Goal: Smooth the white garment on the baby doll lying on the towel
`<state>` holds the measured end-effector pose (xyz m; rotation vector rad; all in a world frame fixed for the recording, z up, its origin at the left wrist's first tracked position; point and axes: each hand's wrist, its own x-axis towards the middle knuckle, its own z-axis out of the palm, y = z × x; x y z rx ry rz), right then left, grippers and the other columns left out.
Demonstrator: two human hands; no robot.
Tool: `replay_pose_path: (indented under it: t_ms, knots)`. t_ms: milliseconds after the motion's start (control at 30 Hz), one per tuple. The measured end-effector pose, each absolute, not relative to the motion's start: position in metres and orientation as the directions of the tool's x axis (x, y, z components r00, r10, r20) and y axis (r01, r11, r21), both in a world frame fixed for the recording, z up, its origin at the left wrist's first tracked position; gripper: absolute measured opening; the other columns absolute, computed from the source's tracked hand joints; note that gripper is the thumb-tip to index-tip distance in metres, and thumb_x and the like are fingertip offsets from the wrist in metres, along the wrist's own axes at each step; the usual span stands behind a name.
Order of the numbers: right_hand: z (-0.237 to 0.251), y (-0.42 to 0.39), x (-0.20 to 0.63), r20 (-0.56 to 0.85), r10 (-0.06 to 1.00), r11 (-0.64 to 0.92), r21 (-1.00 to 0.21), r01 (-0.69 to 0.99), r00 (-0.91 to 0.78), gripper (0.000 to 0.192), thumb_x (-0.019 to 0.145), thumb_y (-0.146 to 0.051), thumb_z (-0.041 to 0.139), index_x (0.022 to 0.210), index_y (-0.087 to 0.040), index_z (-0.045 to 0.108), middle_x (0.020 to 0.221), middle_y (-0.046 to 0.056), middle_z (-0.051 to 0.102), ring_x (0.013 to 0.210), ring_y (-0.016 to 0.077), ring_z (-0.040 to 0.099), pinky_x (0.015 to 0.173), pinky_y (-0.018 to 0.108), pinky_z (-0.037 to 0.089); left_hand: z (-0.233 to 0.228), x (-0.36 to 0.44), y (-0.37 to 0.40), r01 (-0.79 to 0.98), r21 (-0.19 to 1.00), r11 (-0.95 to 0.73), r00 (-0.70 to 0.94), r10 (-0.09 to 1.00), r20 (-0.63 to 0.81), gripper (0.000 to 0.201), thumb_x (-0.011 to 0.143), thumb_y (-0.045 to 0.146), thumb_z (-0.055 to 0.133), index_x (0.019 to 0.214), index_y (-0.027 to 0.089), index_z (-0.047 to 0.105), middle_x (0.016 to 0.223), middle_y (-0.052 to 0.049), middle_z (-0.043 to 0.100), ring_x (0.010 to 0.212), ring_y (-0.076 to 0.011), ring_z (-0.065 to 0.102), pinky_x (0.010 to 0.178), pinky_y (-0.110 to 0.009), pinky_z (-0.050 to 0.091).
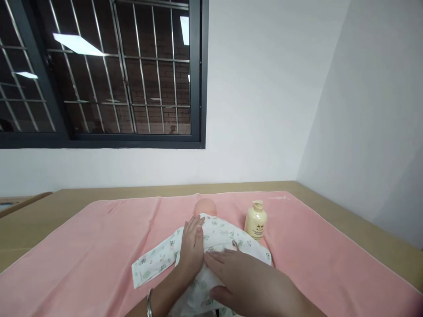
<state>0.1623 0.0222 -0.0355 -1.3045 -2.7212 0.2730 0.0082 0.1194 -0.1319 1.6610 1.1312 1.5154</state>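
Two hands lie flat on a baby doll (211, 229) dressed in a white patterned garment (218, 240), which rests near the middle of a pink towel (82, 259) spread over the worktop (363, 229). The left hand (191, 248) presses palm-down on the doll's near shoulder and chest, fingers together and stretched toward the head; it grips nothing. The right hand (238, 275) rests open across the doll's middle, fingers spread over the cloth, also holding nothing. A bracelet (149, 304) sits on the left wrist.

Most of the risk, as I judge it, lies at the cream pump bottle (256, 222), which stands upright just beside the doll's far shoulder. A sweep of the right hand outward, or a tug on the garment or towel, could tip it over, and the pump could leak onto the towel. Pulling the loose sleeve (153, 262) that lies flat to the left could drag the doll sideways, since the doll looks light.

Room is good to the left: the towel is bare there as far as its edge. To the right, towel runs past the bottle before the worktop's edge meets the side wall (380, 110). Beyond the doll's head a strip of towel and worktop leads to the back wall under the barred window (99, 70).
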Motion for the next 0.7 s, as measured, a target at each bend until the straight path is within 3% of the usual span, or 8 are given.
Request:
replay_pose_path:
  t_ms: [100, 167, 267, 333, 433, 567, 700]
  knots:
    - [-0.005, 0.019, 0.188, 0.097, 0.851, 0.523, -0.241, 0.817, -0.516, 0.054, 0.093, -0.045, 0.044, 0.143, -0.027, 0.044, 0.143, 0.003, 0.048, 0.13, 0.0222, 0.047, 0.109, 0.036, 0.039, -0.097, 0.03, 0.113, -0.275, 0.949, -0.154, 0.076, 0.981, 0.181, 0.051, 0.094, 0.054, 0.035, 0.112, 0.019, 0.067, 0.132, -0.011, 0.059, 0.131, -0.0242, 0.046, 0.117, -0.041, 0.023]
    - [0.007, 0.036, 0.207, 0.195, 0.95, 0.287, -0.229, 0.93, -0.245, 0.058, 0.096, -0.043, 0.034, 0.149, -0.018, 0.036, 0.149, 0.008, 0.038, 0.137, 0.0238, 0.039, 0.112, 0.038, 0.036, -0.073, 0.048, 0.115, -0.565, 0.805, 0.178, 0.306, 0.952, 0.004, 0.061, 0.094, 0.058, 0.027, 0.116, 0.014, 0.063, 0.131, -0.015, 0.058, 0.127, -0.0241, 0.05, 0.112, -0.038, 0.032]
    - [0.004, 0.072, 0.231, 0.274, 0.96, -0.017, -0.134, 0.991, 0.054, 0.065, 0.096, -0.038, 0.031, 0.15, -0.003, 0.028, 0.155, 0.016, 0.021, 0.146, 0.0276, 0.019, 0.118, 0.041, 0.024, -0.047, 0.078, 0.129, -0.614, 0.562, 0.554, 0.597, 0.792, -0.129, 0.072, 0.092, 0.062, 0.022, 0.13, 0.009, 0.051, 0.135, -0.022, 0.053, 0.124, -0.0263, 0.054, 0.098, -0.039, 0.046]
    - [-0.005, 0.091, 0.24, 0.227, 0.967, -0.097, -0.096, 0.991, 0.116, 0.066, 0.095, -0.035, 0.032, 0.15, 0.001, 0.025, 0.156, 0.017, 0.017, 0.146, 0.0264, 0.017, 0.118, 0.038, 0.025, -0.038, 0.096, 0.14, -0.605, 0.477, 0.637, 0.641, 0.745, -0.182, 0.075, 0.091, 0.064, 0.022, 0.135, 0.008, 0.046, 0.137, -0.023, 0.05, 0.121, -0.0266, 0.055, 0.088, -0.036, 0.05]
    - [-0.018, 0.103, 0.242, 0.17, 0.979, -0.104, -0.031, 0.994, 0.108, 0.062, 0.096, -0.032, 0.029, 0.148, 0.002, 0.029, 0.153, 0.018, 0.026, 0.144, 0.0243, 0.024, 0.115, 0.035, 0.029, -0.035, 0.119, 0.154, -0.621, 0.413, 0.666, 0.634, 0.737, -0.234, 0.077, 0.091, 0.063, 0.021, 0.138, 0.005, 0.04, 0.136, -0.024, 0.049, 0.113, -0.026, 0.058, 0.077, -0.032, 0.051]
    - [-0.023, 0.103, 0.236, 0.245, 0.969, -0.069, 0.121, 0.99, 0.037, 0.051, 0.096, -0.026, 0.031, 0.136, -0.001, 0.05, 0.143, 0.022, 0.042, 0.138, 0.0267, 0.037, 0.113, 0.038, 0.029, -0.039, 0.134, 0.16, -0.623, 0.357, 0.696, 0.643, 0.716, -0.273, 0.077, 0.091, 0.064, 0.02, 0.134, 0.005, 0.042, 0.121, -0.022, 0.057, 0.091, -0.0225, 0.063, 0.064, -0.029, 0.049]
    - [-0.021, 0.104, 0.233, 0.344, 0.939, -0.103, 0.188, 0.977, 0.033, 0.045, 0.099, -0.028, 0.028, 0.117, -0.005, 0.063, 0.128, 0.023, 0.056, 0.123, 0.0279, 0.053, 0.11, 0.047, 0.028, -0.046, 0.135, 0.149, -0.596, 0.341, 0.728, 0.671, 0.684, -0.286, 0.073, 0.092, 0.064, 0.017, 0.121, 0.007, 0.052, 0.096, -0.014, 0.062, 0.073, -0.0195, 0.06, 0.062, -0.029, 0.047]
